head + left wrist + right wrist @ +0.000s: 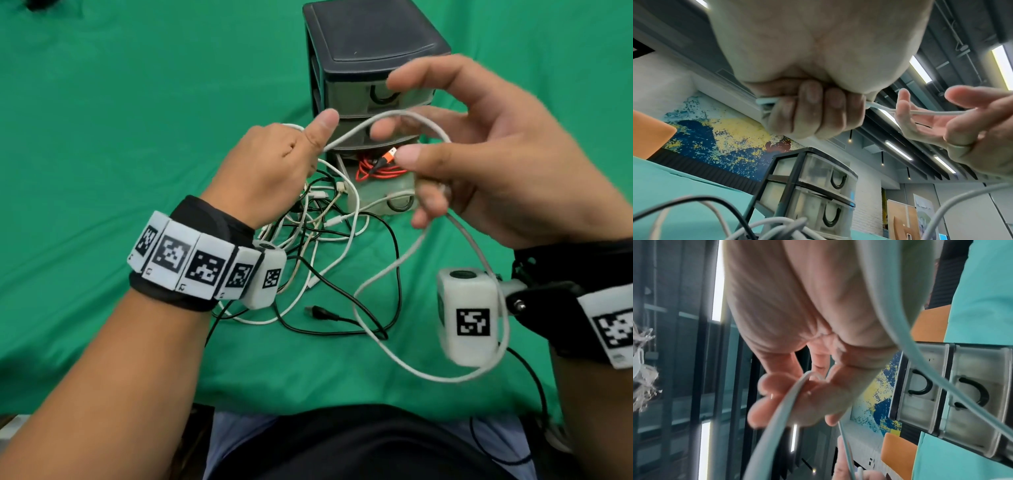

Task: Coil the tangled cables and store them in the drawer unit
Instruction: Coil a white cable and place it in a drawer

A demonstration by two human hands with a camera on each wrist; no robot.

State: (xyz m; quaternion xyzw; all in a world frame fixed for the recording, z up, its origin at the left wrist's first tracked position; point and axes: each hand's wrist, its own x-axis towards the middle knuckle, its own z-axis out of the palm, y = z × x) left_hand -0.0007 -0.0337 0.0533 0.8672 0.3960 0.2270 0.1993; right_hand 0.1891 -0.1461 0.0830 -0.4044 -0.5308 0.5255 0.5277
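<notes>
**White cable stretched between both hands above tangle**

Left hand (270,171) is a fist, fingers curled round the white cable (380,118), thumb sticking up; the left wrist view confirms the cable passing through the closed fingers (812,110). From that fist the cable arcs right to the right hand (479,161), whose fingers are spread and mostly straight, palm facing left. The cable runs across those fingers and a big loop of it hangs below the right wrist, dropping over the green cloth (102,137). In the right wrist view the cable lies across loosely extended fingers (777,395), draped, not clamped.

Drawer unit (370,51), dark frame with translucent drawers, stands on the cloth behind the hands. Bottom drawer (380,202) is pulled out, with a coiled red cable (373,171) inside, its orange plug sticking up. Upper two drawers sit pushed in.

Tangled pile of cables (325,233), black and white mixed, lies on the cloth in front of the unit, under and between the wrists. A black plug end (317,312) rests near the front of the pile
</notes>
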